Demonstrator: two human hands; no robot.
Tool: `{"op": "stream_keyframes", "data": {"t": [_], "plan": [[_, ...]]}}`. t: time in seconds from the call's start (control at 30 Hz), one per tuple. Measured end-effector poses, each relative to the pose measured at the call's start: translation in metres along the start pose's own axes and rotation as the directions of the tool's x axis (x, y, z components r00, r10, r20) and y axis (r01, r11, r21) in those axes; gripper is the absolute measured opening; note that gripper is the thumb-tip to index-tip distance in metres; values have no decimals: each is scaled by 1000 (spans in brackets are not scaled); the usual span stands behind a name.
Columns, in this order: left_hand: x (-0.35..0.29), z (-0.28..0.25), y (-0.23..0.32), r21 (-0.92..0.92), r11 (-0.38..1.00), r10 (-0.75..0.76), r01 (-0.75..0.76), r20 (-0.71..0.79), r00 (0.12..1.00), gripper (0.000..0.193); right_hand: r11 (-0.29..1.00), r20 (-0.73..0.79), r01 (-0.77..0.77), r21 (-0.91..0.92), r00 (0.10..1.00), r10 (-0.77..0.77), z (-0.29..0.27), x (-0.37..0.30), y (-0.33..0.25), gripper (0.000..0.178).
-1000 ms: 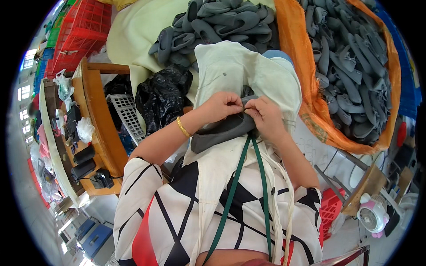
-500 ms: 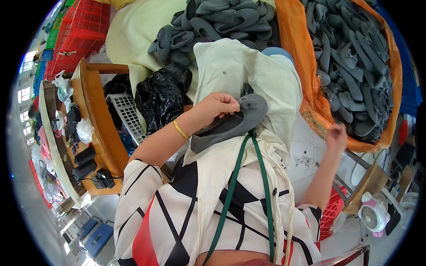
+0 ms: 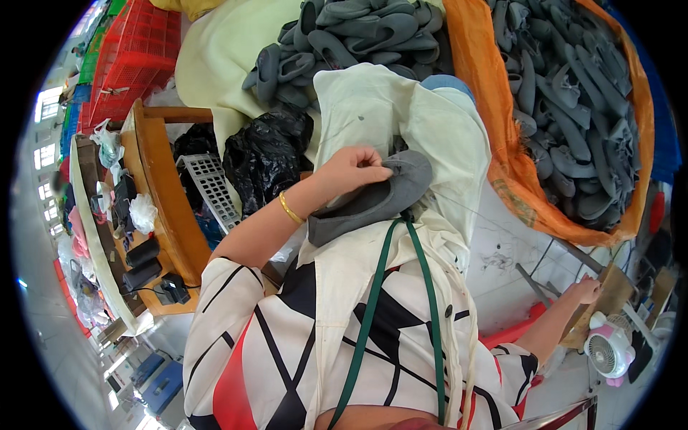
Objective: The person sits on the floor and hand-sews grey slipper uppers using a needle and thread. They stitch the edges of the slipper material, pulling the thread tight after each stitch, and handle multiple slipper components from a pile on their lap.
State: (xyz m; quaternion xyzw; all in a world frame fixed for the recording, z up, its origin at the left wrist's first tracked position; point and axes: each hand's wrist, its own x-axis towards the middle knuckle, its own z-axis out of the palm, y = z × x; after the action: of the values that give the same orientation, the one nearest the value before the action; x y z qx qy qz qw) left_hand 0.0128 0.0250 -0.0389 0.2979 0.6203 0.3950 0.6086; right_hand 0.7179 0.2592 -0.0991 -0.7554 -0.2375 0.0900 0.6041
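Note:
A dark grey soft slip-on shoe (image 3: 410,185) lies on its side across my lap, on a cream apron (image 3: 358,97). My left hand (image 3: 357,169) is closed in a pinch at the rim of the shoe's opening, and a gold bracelet (image 3: 290,208) circles that wrist. A faint thin line, perhaps thread, runs from the shoe toward the right. Far out to the right, my right hand (image 3: 586,289) is held away from the shoe beside a brown board (image 3: 609,287). Its fingers look drawn together; what they hold is too small to make out.
An orange sack (image 3: 512,197) full of grey shoes stands at the right. More grey shoes (image 3: 358,32) are heaped ahead of my knees. A wooden table (image 3: 168,215), a black plastic bag (image 3: 265,147) and red crates (image 3: 136,54) are at the left; a small fan (image 3: 609,351) is at lower right.
My right hand has swung outward and down to the right, from beside the orange sack to beside the board. The left hand stays pinched at the shoe, which has hardly moved.

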Motion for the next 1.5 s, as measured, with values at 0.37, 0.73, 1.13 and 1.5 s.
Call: {"op": "stream_keyframes", "data": {"t": [0.37,0.73,1.13,1.5], "plan": [[13,28,-3,379,883,336,-278,-97,937,26,762,251,427,-488,904,-346,6,-14,-29,28],[22,26,-10,209,958,220,-196,-98,970,28,250,248,475,-844,758,-604,-63,81,-112,30],[-6,23,41,617,694,497,-370,-38,867,20,646,881,602,469,-268,-390,59,-382,-158,19],[-6,56,38,454,887,-102,87,9,995,28,582,688,367,725,-418,-593,41,-453,-166,9]]}}
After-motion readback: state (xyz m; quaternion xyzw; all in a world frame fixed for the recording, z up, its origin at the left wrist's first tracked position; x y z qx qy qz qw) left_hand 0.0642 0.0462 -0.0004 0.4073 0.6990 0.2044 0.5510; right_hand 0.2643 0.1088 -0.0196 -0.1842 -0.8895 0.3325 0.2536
